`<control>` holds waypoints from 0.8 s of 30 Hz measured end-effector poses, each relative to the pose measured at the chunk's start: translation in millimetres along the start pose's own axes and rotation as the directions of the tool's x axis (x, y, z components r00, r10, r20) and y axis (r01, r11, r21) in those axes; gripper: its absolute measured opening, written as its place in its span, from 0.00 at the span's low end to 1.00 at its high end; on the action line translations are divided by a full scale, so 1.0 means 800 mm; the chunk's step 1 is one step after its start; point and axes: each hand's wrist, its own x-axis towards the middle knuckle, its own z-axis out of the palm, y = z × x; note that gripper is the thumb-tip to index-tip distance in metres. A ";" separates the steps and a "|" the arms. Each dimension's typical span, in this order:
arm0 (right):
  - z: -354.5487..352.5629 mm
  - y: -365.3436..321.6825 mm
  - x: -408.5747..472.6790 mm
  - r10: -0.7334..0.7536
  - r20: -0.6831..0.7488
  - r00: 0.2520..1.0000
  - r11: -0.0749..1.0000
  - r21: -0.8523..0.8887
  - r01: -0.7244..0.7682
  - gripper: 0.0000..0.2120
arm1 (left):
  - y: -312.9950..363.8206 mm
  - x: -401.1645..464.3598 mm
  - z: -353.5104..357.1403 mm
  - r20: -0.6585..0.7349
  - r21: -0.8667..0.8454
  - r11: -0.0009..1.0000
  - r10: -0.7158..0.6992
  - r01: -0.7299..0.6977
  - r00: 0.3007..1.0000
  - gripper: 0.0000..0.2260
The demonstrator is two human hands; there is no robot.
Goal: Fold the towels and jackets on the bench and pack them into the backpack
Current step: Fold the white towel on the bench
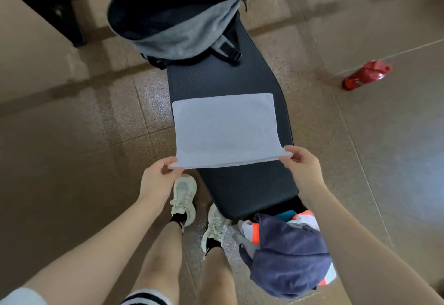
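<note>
A pale lavender towel [225,129] lies folded in a flat rectangle across the middle of the black padded bench [245,184]. My left hand [158,177] pinches its near left corner and my right hand [300,165] pinches its near right corner, lifting the near edge slightly. A grey and black backpack [177,14] stands at the far end of the bench, its top open toward me. At the near end, under my right forearm, sits a heap of clothes: a navy jacket [288,259] over white, orange and teal fabric [302,218].
A red plastic bottle [366,75] lies on the tiled floor to the right of the bench. Dark furniture legs [60,11] stand at the far left. My feet in white sneakers [185,196] are beside the bench's left edge.
</note>
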 end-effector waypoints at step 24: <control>0.099 -0.089 0.224 -0.100 -0.250 0.963 0.959 -0.283 0.026 0.05 | 0.074 0.260 0.025 0.045 0.512 0.747 0.469 -0.423 0.882 0.09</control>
